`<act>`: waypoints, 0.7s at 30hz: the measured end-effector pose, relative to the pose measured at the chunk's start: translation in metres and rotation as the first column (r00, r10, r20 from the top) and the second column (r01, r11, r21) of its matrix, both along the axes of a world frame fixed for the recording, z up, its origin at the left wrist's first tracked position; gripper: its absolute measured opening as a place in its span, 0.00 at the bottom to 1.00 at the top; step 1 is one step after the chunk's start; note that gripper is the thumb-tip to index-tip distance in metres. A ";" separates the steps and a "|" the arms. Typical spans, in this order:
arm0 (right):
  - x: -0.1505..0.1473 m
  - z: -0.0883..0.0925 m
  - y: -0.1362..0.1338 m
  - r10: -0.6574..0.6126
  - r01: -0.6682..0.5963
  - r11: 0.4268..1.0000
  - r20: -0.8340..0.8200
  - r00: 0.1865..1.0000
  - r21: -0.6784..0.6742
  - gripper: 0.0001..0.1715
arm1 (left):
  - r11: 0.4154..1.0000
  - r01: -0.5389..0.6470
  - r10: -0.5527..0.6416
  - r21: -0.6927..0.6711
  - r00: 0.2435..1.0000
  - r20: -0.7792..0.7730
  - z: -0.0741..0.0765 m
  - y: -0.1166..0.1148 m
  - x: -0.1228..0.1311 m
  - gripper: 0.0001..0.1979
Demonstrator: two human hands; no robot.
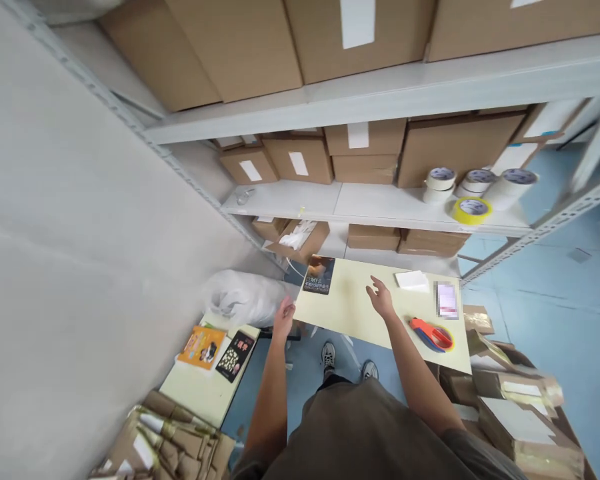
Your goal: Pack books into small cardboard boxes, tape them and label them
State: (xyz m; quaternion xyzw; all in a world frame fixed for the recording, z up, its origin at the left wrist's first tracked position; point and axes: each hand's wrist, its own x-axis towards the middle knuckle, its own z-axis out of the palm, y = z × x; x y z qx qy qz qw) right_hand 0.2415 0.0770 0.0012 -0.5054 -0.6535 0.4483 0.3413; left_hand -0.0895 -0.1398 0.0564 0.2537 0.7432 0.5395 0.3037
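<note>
My right hand hovers over the cream tabletop, fingers spread and nothing in them. At the tabletop's left corner is my left hand, its fingers loosely extended with no object visible in them; whether it touches the edge I cannot tell. A dark-covered book lies flat on the table's left end, close to my left hand. Right of my right hand are a small stack of white paper, a red and blue tape dispenser and a blurred-out flat rectangular item.
A side table at left holds an orange book and a black book. Behind it lies a wrapped plastic roll. Shelves ahead carry cardboard boxes and tape rolls. Flattened cartons are piled at right.
</note>
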 end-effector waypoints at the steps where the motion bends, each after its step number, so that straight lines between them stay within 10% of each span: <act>1: -0.017 0.003 -0.001 0.052 -0.052 0.999 -0.015 0.999 0.009 0.35 | 0.999 -0.038 0.039 0.008 0.999 -0.008 0.001 -0.010 -0.007 0.30; 10: -0.186 0.027 -0.050 0.510 -0.501 0.856 -0.050 0.859 0.127 0.32 | 0.923 -0.382 0.384 0.042 0.922 -0.044 0.007 -0.108 -0.069 0.35; 21: -0.360 0.036 -0.102 0.681 -0.683 0.722 0.066 0.730 0.105 0.35 | 0.830 -0.556 0.555 0.040 0.831 0.040 -0.031 -0.197 -0.212 0.34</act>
